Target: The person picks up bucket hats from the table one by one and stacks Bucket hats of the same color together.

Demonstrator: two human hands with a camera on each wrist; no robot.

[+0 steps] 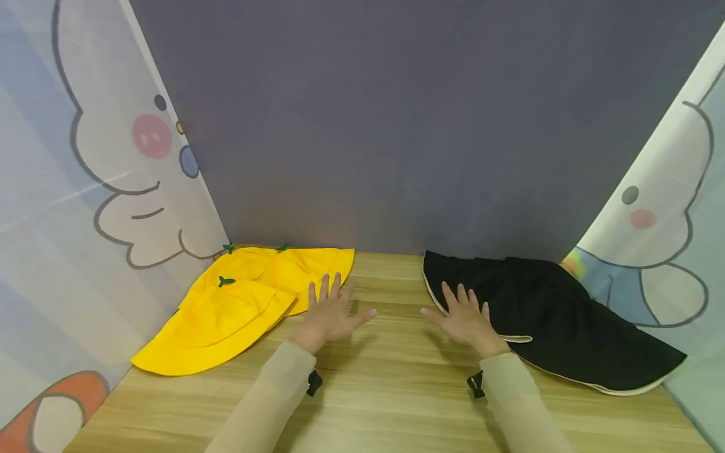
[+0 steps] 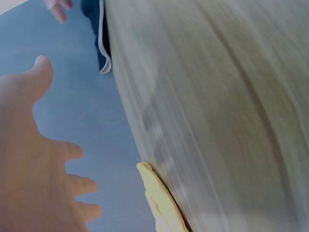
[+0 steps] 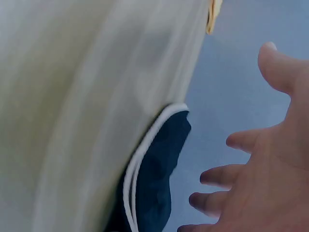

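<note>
In the head view my left hand [image 1: 328,314] hovers above the wooden table with its fingers spread, holding nothing. It is nearest to the yellow hats, which lie overlapping at the left: a front yellow hat [image 1: 221,327] with a green sprout on top, and others behind, such as the back yellow hat [image 1: 317,267]. My right hand [image 1: 467,321], fingers also spread and nothing in it, overlaps the left part of the black hats [image 1: 566,314] with pale brim edging. Both wrist views show the palms apart from the hats, the black hat [image 3: 157,169] beneath the right one.
The wooden table [image 1: 391,390] runs back to a dark grey panel [image 1: 391,126]. Cartoon-printed cloth walls stand at both sides, the left wall [image 1: 56,251] close by the yellow hats and the right wall [image 1: 696,251] by the black ones.
</note>
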